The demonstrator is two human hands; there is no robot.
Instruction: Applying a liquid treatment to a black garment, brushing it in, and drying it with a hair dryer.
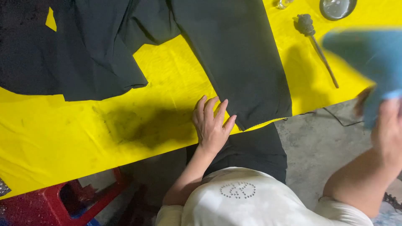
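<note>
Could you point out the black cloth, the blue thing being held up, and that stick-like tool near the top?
black cloth (pixel 247 62): head view, middle of the long panel.
blue thing (pixel 368 54): head view, blurred upper body, held by the right hand (pixel 387 125).
stick-like tool (pixel 322 54): head view, its thin shaft.

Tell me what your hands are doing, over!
Left hand flat on yellow table, fingertips at black garment hem. Right hand raised, gripping blurred blue object. Nothing between hands and garment.
</note>
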